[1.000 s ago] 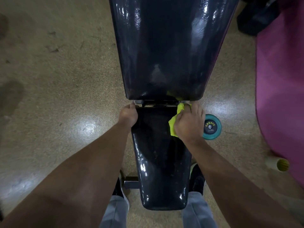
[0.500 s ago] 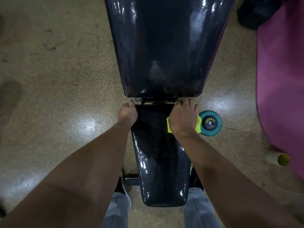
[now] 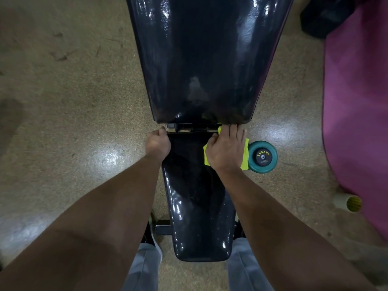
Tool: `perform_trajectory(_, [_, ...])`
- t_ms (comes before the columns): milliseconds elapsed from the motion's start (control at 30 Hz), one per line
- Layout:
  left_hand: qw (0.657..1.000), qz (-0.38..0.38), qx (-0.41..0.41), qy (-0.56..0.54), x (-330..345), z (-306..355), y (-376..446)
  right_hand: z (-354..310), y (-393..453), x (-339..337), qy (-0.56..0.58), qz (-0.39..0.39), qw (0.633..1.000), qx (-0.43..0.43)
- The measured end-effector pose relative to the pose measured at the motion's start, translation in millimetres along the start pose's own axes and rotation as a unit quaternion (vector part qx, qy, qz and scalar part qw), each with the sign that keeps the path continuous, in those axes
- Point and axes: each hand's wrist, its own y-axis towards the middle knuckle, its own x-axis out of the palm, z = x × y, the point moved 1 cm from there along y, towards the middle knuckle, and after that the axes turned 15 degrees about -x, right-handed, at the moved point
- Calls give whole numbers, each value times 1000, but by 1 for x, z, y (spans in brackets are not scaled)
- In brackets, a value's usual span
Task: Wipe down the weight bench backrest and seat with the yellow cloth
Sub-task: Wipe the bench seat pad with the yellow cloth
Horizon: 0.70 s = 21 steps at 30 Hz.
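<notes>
Yellow cloth (image 3: pixel 244 155) sits on the far right corner of the seat (image 3: pixel 197 196), pinned flat under the right hand (image 3: pixel 225 151). Cloth edges show on both sides of the hand: one strip left of the palm, one hanging over the seat's right edge, a small tip near the fingertips at the hinge gap.

Right hand: palm down, fingers extended forward and laid flat on the cloth, tips reaching the gap just below the backrest (image 3: pixel 201 59). Thumb lies along the inner side. Pressing, not pinching.

Left hand (image 3: pixel 157 143): on the seat's far left corner, fingers curled over the edge, gripping it. Fingertips hidden under the rim.

Seat is dark glossy vinyl, narrow, running toward the camera. Backrest is the same material, wider, extends up out of view, with glare spots across it. Metal hinge bracket (image 3: pixel 193 128) is visible between the two pads.

Around: teal dumbbell (image 3: pixel 262 156) marked "ENSAYO" on the floor (image 3: pixel 73 101), just beside the cloth's right edge. Pink mat (image 3: pixel 357 101) along the right. Small white cylinder with a yellow-green end (image 3: pixel 348 202) near the mat's lower edge. Grey trouser legs (image 3: pixel 144 267) either side of the seat's near end.
</notes>
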Motion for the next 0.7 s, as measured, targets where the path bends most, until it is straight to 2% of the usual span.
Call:
perform_trajectory(200, [1000, -4, -2, -2, -1, -1, 1, 5, -10, -1, -40, 53, 997, 27])
perform_trajectory(300, [1000, -4, -7, -7, -1, -1, 4, 2, -10, 1, -20, 58, 997, 40])
perform_trajectory(533, [1000, -11, -19, -11, 0, -1, 3, 17, -18, 3, 6, 10, 998, -61])
perform_trajectory(700, [1000, -13, -12, -4, 0, 0, 2, 17, -8, 7, -13, 2, 1000, 0])
